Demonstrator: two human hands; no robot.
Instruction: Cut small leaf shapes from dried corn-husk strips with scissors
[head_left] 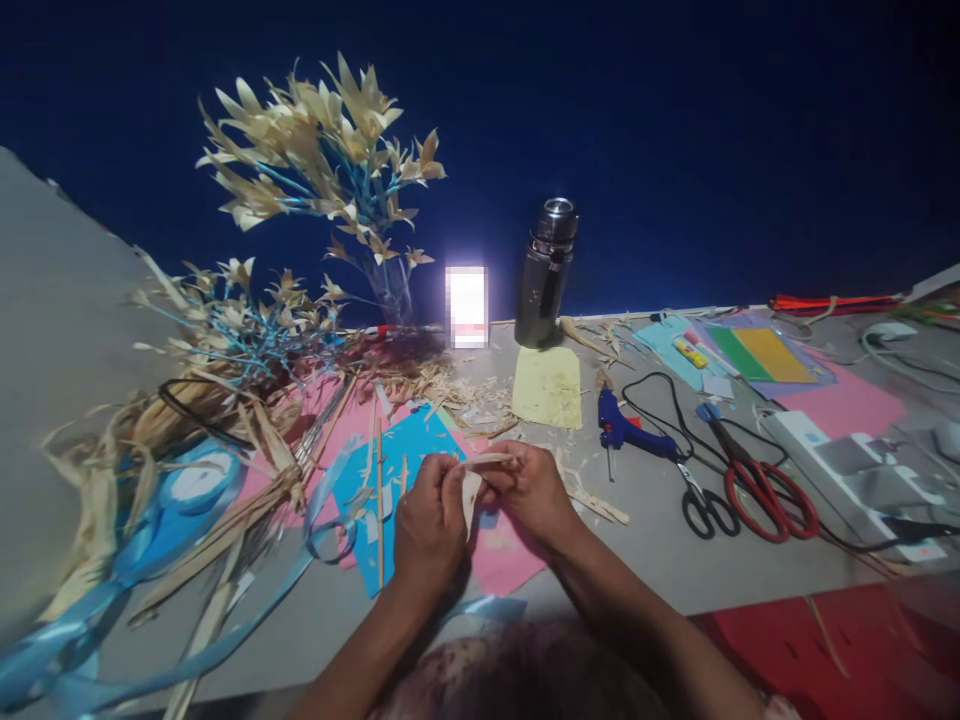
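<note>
My left hand and my right hand meet over the middle of the table, both pinching one pale dried husk strip between their fingertips. The strip bends down between the two hands. Under them lie a blue paper sheet and a pink paper sheet. A thin wooden stick lies just left of my left hand.
A husk-flower bouquet with blue stems stands at the back left, with loose husks and blue ribbon below it. A metal flask, yellow cloth, blue glue gun, black scissors, red scissors and power strip lie to the right.
</note>
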